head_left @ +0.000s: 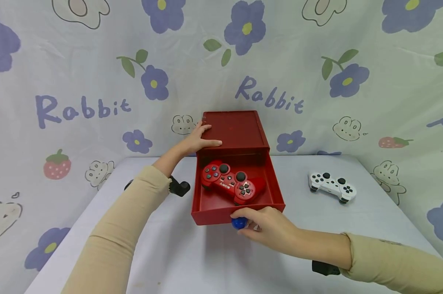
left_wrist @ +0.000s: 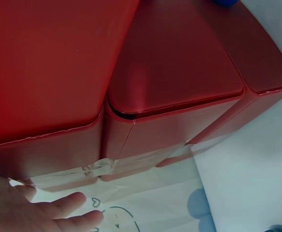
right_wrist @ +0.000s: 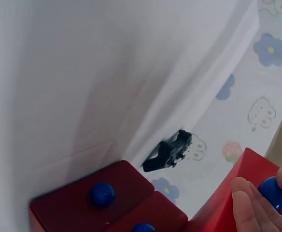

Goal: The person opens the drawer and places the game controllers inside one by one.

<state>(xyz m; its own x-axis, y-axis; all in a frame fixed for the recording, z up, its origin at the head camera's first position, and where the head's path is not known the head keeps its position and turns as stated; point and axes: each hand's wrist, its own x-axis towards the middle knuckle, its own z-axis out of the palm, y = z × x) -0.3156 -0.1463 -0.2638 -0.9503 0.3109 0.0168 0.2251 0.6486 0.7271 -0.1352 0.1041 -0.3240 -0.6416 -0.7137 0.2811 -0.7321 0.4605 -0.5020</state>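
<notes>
A red drawer cabinet (head_left: 236, 130) stands at the back of the table with its top drawer (head_left: 213, 217) pulled out. Inside the drawer lies a red game controller (head_left: 226, 183) marked SONY. With thumb and fingers my right hand (head_left: 274, 229) pinches the drawer's round blue knob (head_left: 239, 223), also visible in the right wrist view (right_wrist: 273, 193). My left hand (head_left: 196, 140) rests on the cabinet at its upper left edge, fingers spread. Its fingers (left_wrist: 71, 205) reach along the cabinet's side in the left wrist view.
A white game controller (head_left: 331, 187) lies on the table to the right. On the left a black controller (right_wrist: 169, 152) is partly hidden by my left arm in the head view. Lower drawers carry blue knobs (right_wrist: 103, 194). A patterned cloth (head_left: 192, 81) hangs right behind the cabinet.
</notes>
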